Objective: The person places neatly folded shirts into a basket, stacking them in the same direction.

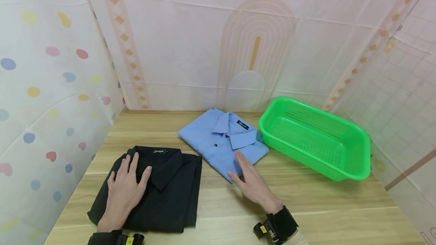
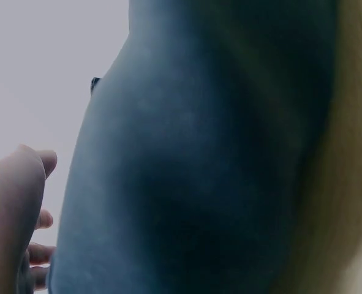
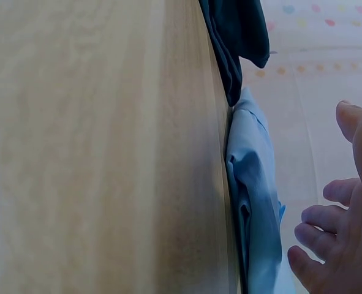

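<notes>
A folded black collared shirt (image 1: 170, 196) lies at the left of the wooden table. Over its left part is my left hand (image 1: 125, 190), fingers straight and spread; the left wrist view shows that hand (image 2: 12, 208) beside a large blurred stretch of dark cloth (image 2: 187, 171). Whether it touches the cloth I cannot tell. Farther back, a folded light blue shirt (image 1: 207, 135) with dark buttons lies at an angle. My right hand (image 1: 253, 184) is at its near right edge, holding nothing. A gap shows between that hand (image 3: 346, 233) and the blue shirt (image 3: 254, 184) in the right wrist view.
A green plastic basket (image 1: 316, 167) with perforated sides stands at the back right, next to the blue shirt. Patterned cloth walls (image 1: 177, 48) enclose the table (image 1: 323, 214) at the back and on both sides.
</notes>
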The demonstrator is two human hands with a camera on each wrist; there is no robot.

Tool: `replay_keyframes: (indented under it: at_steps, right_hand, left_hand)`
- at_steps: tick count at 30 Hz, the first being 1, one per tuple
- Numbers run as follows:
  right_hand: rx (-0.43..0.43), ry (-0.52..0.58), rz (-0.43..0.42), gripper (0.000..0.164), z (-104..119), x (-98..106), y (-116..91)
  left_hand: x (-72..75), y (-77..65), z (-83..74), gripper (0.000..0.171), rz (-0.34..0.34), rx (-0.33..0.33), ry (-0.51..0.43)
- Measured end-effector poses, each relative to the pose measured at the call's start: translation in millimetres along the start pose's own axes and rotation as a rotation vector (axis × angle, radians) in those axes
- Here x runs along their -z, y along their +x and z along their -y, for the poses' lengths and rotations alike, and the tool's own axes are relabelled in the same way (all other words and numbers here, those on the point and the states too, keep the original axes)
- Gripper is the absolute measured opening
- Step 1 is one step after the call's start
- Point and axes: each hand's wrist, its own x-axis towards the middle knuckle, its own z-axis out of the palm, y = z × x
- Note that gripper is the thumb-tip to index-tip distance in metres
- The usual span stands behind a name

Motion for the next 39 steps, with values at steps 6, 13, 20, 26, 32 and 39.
replay_keyframes:
  at_steps: [6, 13, 20, 26, 32, 39]
  right_hand:
    - [-0.001, 0.005, 0.02, 0.077, 3, 1, -2]
    - [-0.008, 0.007, 0.057, 0.077, 4, -2, -2]
    - [-0.002, 0.002, 0.077, 0.078, 6, -4, -3]
    - [-0.015, -0.004, 0.105, 0.078, 9, -5, -3]
    - [-0.01, 0.025, 0.12, 0.075, 14, -8, -4]
    - [0.022, 0.034, 0.139, 0.076, 16, -14, -4]
  left_hand:
    - [0.2, -0.8, 2.7, 0.077, 0.02, 0.015, 0.004]
    - [2.0, -1.9, 7.1, 0.077, 0.01, 0.023, 0.013]
    - [2.9, -3.0, 9.4, 0.078, 0.014, 0.033, 0.015]
    - [2.1, -4.1, 11.6, 0.078, 0.012, 0.033, 0.018]
    - [4.3, -3.9, 13.1, 0.08, 0.03, 0.058, 0.019]
    - [5.0, -5.3, 18.3, 0.079, 0.032, 0.074, 0.035]
